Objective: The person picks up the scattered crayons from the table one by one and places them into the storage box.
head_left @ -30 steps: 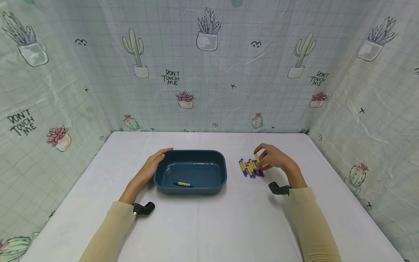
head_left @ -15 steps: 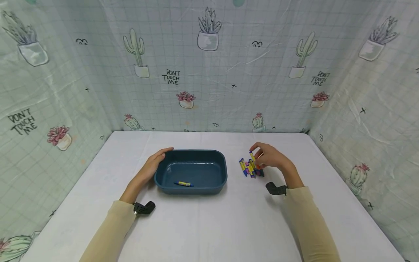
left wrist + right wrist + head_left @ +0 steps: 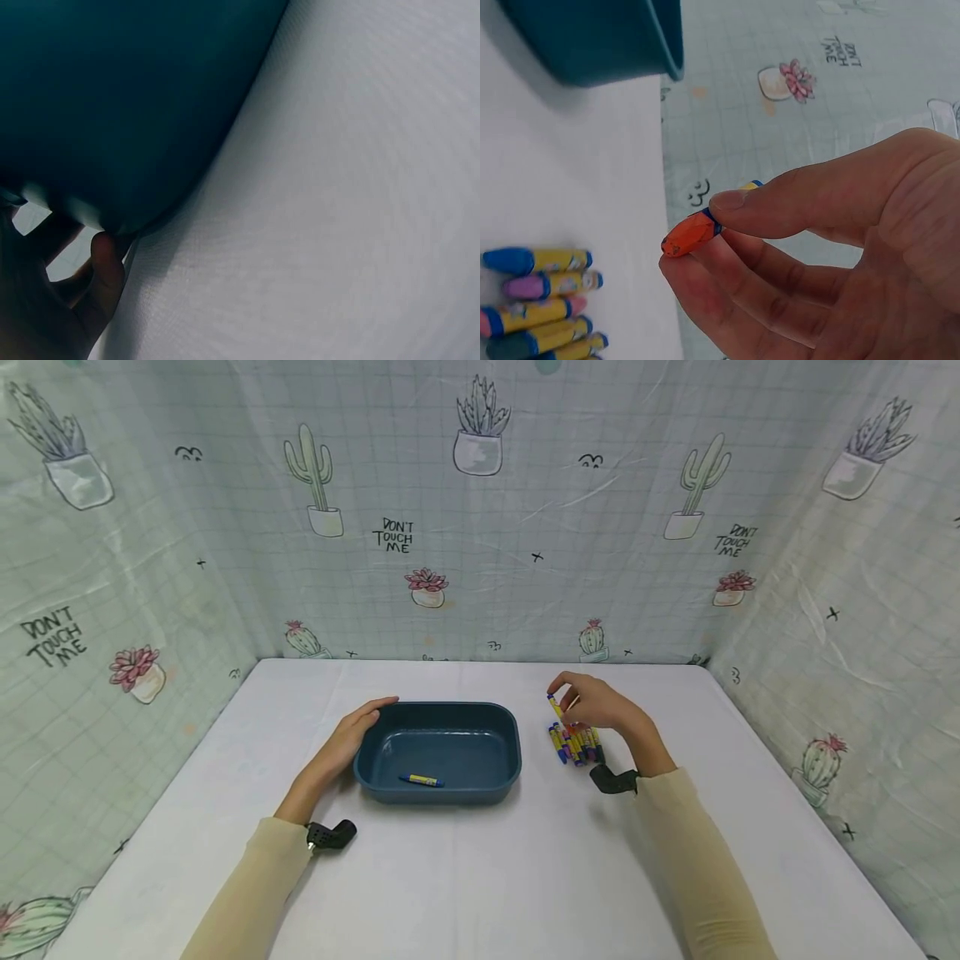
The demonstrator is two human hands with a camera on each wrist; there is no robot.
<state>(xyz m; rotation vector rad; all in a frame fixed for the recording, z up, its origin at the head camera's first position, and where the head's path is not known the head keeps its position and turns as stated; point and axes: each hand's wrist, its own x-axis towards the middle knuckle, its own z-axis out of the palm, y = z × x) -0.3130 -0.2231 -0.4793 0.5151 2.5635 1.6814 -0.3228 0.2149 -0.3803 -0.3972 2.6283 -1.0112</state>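
Observation:
My right hand (image 3: 596,702) pinches an orange crayon (image 3: 692,233) between thumb and fingers, above the far side of a crayon pile. Its orange tip points out and its wrapper is yellow and blue. Below it on the white table lie several crayons (image 3: 576,748) in yellow wrappers, with blue, purple, pink and dark green tips (image 3: 510,345) in the right wrist view. My left hand (image 3: 347,742) rests along the left side of a dark teal tray (image 3: 437,797), fingers reaching its far left corner. One blue crayon (image 3: 422,780) lies inside, near the front wall.
White cloth covers the table (image 3: 465,877). A cactus-printed curtain (image 3: 480,527) stands behind and along both sides. Black wrist cameras (image 3: 332,836) hang below both forearms.
My right hand has lifted the orange crayon and moved left and slightly away, from the pile's right side to above its far side. The left hand and the tray have stayed put.

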